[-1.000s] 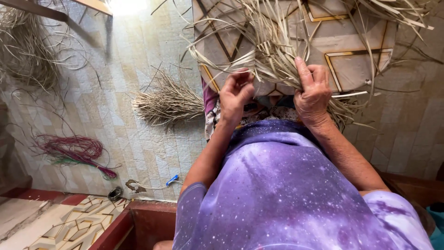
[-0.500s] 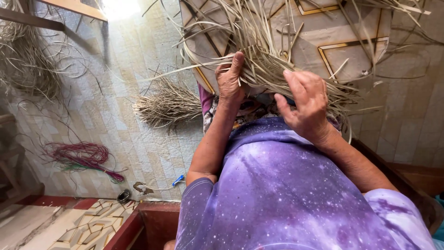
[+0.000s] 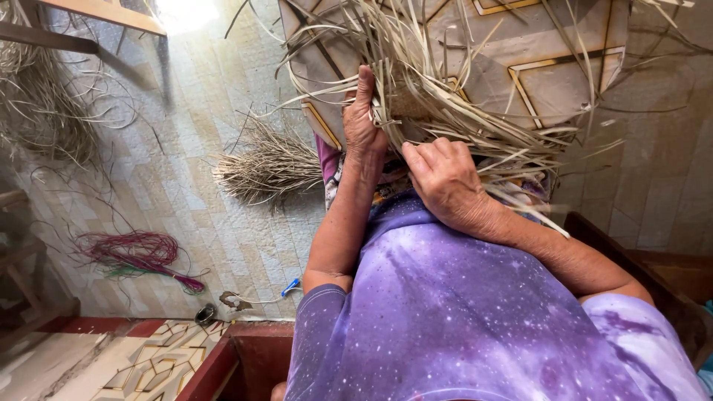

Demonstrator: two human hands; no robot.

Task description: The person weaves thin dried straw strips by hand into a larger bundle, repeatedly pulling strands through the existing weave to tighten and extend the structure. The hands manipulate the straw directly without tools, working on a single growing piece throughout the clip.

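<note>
Head view: both hands work at a mass of pale straw strips (image 3: pixel 445 89) held up against a patterned panel (image 3: pixel 549 67), likely so the loose ends fall clear of the part being worked. The left hand (image 3: pixel 364 122) stands upright with fingers extended, flat against the strips as if pinning them in place. The right hand (image 3: pixel 445 182) is curled, its fingers pinching a few strips close beside the left, which keeps the strands taut between them. On the tiled floor (image 3: pixel 186 186) lie a dry straw bundle (image 3: pixel 267 167) and, well apart, a coil of magenta fibre (image 3: pixel 137 252).
</note>
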